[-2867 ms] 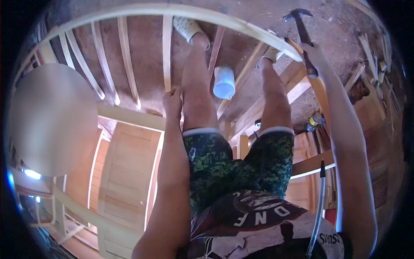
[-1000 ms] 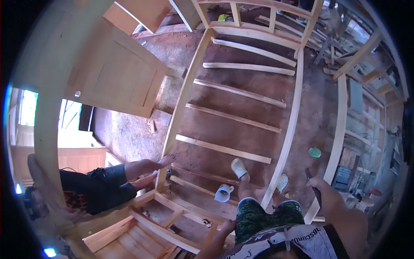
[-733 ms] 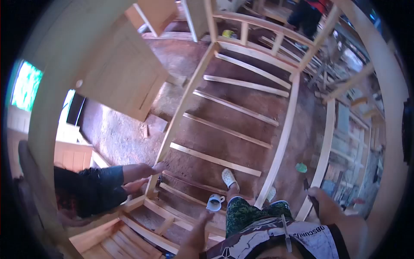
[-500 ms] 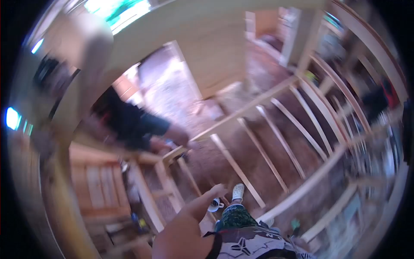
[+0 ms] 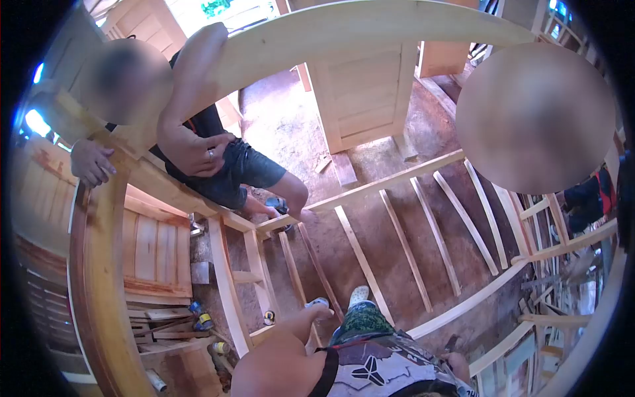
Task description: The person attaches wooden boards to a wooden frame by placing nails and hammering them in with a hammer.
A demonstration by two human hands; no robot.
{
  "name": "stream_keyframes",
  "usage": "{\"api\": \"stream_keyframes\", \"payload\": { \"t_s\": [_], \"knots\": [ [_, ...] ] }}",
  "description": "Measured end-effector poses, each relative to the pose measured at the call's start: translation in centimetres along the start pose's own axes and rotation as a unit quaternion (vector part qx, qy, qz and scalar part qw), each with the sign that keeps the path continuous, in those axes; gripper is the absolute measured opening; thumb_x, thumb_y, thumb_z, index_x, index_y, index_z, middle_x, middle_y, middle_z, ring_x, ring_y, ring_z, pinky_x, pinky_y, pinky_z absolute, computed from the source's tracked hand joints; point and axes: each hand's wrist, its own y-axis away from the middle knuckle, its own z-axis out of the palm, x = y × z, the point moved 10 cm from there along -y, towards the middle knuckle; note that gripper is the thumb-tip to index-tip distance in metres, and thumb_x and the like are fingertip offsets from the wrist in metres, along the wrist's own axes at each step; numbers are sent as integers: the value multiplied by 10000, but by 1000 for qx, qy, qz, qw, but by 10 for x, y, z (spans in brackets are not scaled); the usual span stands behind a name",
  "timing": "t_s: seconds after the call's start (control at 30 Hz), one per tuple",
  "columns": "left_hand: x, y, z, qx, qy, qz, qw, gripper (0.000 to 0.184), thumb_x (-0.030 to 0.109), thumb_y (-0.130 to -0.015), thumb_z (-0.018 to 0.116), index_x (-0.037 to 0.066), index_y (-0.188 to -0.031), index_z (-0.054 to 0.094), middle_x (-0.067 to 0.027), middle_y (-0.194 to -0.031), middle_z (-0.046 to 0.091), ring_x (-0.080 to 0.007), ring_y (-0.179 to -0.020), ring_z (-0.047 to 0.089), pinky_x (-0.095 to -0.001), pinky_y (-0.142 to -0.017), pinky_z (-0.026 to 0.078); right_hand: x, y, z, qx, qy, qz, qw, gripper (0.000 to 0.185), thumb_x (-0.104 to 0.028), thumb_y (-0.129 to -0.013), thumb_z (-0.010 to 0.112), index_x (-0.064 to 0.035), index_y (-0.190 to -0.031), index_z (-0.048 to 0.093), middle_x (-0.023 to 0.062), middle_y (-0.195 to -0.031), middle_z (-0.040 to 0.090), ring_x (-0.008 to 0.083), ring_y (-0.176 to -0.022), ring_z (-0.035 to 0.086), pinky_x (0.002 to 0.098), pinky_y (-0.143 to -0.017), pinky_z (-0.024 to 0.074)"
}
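At the bottom right, my right hand (image 5: 456, 364) is closed round the hammer (image 5: 452, 343), whose dark upper part shows above it. My left hand (image 5: 322, 311) hangs low in front of me, fingers apart and holding nothing, over the rim of the white pitcher (image 5: 316, 302). Around my legs lies a long wooden frame (image 5: 390, 182) with several slats (image 5: 360, 255) set across it. One of my light clogs (image 5: 359, 293) stands between slats.
A co-worker (image 5: 261, 169) sits at the left, one hand (image 5: 92, 162) on a thick wooden post (image 5: 102, 264). A broad board (image 5: 317, 30) arches across the top. A panelled door (image 5: 367, 92) stands behind. Another person (image 5: 589, 202) is at the far right. Yellow-labelled cans (image 5: 204, 321) lie lower left.
My view has swung left, bringing the co-worker and post further in. My left hand has come off the slat it touched earlier. The hammer has stayed in my right hand, now lower.
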Motion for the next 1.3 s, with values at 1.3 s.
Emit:
{"api": "stream_keyframes", "payload": {
  "t_s": [1.3],
  "knots": [
    [-26,-69,-382,356,146,20,923,199,204,-893,612,36,-999,625,-106,-894,656,-215,-710,632,-355,-570,505,107,193,152,128,-197,393,889,345,-355,-790,756,-18,-744,699,97,-673,669,231,-561,636,399,-568,516]
  ]
}}
